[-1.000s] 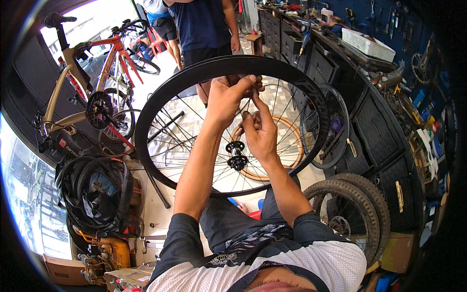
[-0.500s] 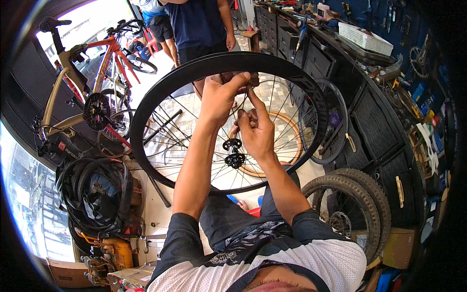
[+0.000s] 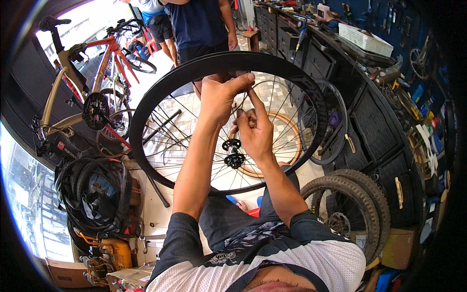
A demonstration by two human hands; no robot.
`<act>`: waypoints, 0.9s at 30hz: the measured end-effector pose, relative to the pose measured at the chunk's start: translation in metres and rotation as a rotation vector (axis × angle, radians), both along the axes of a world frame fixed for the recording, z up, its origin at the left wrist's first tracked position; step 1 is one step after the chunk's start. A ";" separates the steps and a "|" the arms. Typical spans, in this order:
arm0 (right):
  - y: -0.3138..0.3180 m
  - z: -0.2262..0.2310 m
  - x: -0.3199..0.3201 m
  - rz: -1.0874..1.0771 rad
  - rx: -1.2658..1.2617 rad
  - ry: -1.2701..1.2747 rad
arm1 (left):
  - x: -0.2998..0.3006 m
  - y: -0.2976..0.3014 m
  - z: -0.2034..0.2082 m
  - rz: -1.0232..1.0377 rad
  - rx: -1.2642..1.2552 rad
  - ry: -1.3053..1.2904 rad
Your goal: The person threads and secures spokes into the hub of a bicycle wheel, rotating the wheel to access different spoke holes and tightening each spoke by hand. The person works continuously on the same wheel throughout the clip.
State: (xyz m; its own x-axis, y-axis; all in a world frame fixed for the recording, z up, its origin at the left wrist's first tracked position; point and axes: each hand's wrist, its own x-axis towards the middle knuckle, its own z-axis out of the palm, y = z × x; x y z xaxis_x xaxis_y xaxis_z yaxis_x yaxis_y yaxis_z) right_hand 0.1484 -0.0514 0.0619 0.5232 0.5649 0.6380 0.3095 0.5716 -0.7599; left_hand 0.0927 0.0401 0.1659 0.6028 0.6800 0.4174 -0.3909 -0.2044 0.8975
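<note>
A black deep-rimmed bicycle wheel (image 3: 154, 92) is held tilted in front of me, above my lap. Its black hub (image 3: 233, 153) sits in the middle, with thin dark spokes running out to the rim. My left hand (image 3: 219, 100) reaches through the spokes and is closed at the far inner edge of the rim, thumb pointing right; its fingertips are partly hidden there. Just right of it and nearer, my right hand (image 3: 257, 131) pinches a spoke, its index finger stretched up along it toward the left thumb. What lies between the left fingertips is hidden.
A tan-edged tire (image 3: 292, 129) lies on the floor beyond the wheel. Knobby tires (image 3: 348, 199) stand at right beside black drawers (image 3: 372, 117). Bundled black tires (image 3: 95, 194) and bike frames (image 3: 73, 119) are at left. A person (image 3: 200, 24) stands ahead; another is behind.
Both hands keep nearly the same places at the rim. The left thumb and the right fingers have shifted very slightly; the wheel is almost still.
</note>
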 end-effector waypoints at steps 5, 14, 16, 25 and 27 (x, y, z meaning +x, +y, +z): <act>-0.001 0.003 -0.002 -0.001 0.006 -0.005 | 0.001 0.006 -0.005 -0.125 -0.049 -0.028; 0.002 0.000 -0.002 -0.042 -0.003 0.021 | 0.002 0.003 -0.002 -0.013 0.037 0.020; -0.001 0.000 -0.002 -0.014 -0.017 0.011 | 0.003 0.000 0.000 -0.013 -0.007 0.004; -0.003 0.004 -0.004 -0.025 0.006 -0.014 | 0.000 0.001 -0.005 -0.156 -0.079 -0.083; -0.002 0.002 -0.004 -0.032 -0.016 -0.014 | 0.000 -0.002 -0.005 -0.140 -0.006 -0.119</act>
